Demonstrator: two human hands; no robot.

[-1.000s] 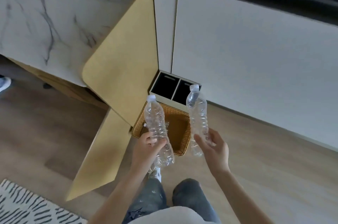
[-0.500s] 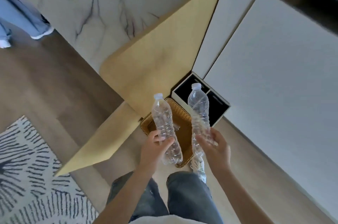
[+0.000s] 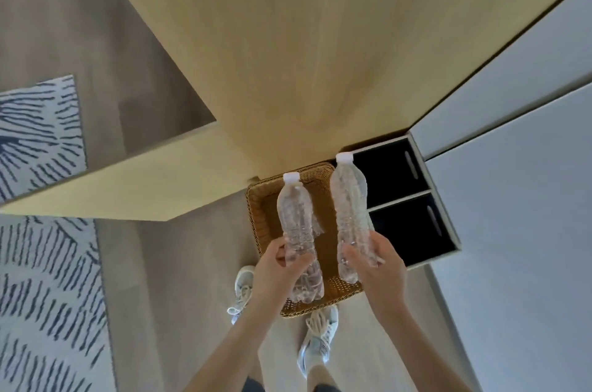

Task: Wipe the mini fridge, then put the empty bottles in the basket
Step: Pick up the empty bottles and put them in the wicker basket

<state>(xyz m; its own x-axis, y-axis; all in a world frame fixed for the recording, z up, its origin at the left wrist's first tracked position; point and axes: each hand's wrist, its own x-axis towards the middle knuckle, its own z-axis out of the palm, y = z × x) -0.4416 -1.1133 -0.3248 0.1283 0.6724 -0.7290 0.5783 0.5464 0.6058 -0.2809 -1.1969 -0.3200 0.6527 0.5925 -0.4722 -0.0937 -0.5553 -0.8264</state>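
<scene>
I look straight down at a brown wicker basket [image 3: 261,215] on the floor. My left hand [image 3: 275,273] grips the lower part of a clear empty bottle [image 3: 294,215] with a white cap, held above the basket. My right hand [image 3: 378,266] holds a second clear empty bottle [image 3: 349,199] the same way, over the basket's right side. Both bottles point cap away from me. Some crumpled clear plastic [image 3: 317,226] lies inside the basket between them. The mini fridge is not in view.
A black two-compartment box [image 3: 400,199] with a white frame stands right of the basket, against white cabinet fronts [image 3: 512,167]. A light wooden panel [image 3: 288,55] overhangs the basket's far side. My white shoes [image 3: 317,340] stand by its near rim. A striped rug [image 3: 41,295] lies left.
My head has tipped down and moved closer, so the basket now lies directly under the bottles. Both hands keep their grip and have come lower over the basket.
</scene>
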